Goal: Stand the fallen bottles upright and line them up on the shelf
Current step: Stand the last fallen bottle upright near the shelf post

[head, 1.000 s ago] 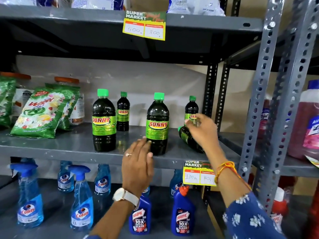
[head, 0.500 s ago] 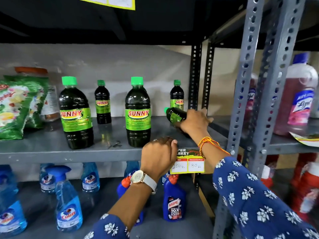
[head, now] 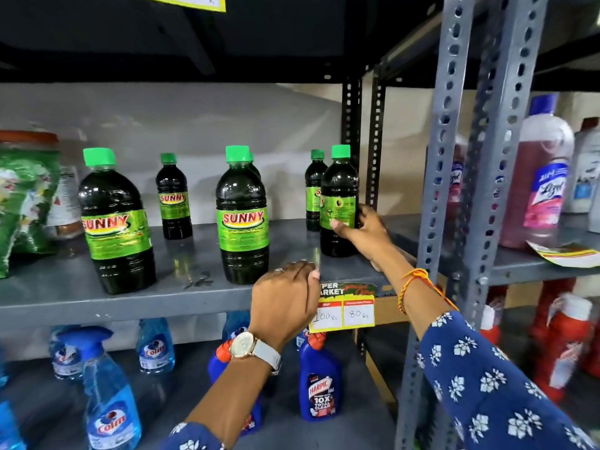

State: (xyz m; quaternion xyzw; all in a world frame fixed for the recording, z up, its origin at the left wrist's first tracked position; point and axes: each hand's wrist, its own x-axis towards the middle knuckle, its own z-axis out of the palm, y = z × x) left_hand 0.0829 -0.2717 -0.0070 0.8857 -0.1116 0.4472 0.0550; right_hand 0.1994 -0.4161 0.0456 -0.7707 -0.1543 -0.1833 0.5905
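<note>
Dark Sunny bottles with green caps stand on the grey shelf (head: 181,297). My right hand (head: 363,230) grips the small bottle (head: 339,196) at the shelf's right end; it stands upright on the shelf with its label turned away. Right behind it stands another small bottle (head: 313,193). Two large bottles stand nearer the front, one on the left (head: 113,222) and one in the middle (head: 242,216). A further small bottle (head: 173,199) is at the back. My left hand (head: 285,303) rests curled on the shelf's front edge, holding nothing.
Green detergent pouches (head: 22,203) and a jar lie at the shelf's left. A price tag (head: 344,315) hangs on the front edge. Grey slotted uprights (head: 444,190) bound the right side. Blue spray bottles (head: 110,401) and Harpic bottles (head: 319,384) fill the lower shelf.
My right hand has lifted the small bottle that lay tilted at the right end and stood it upright. My left hand has closed onto the shelf edge. The view has moved closer.
</note>
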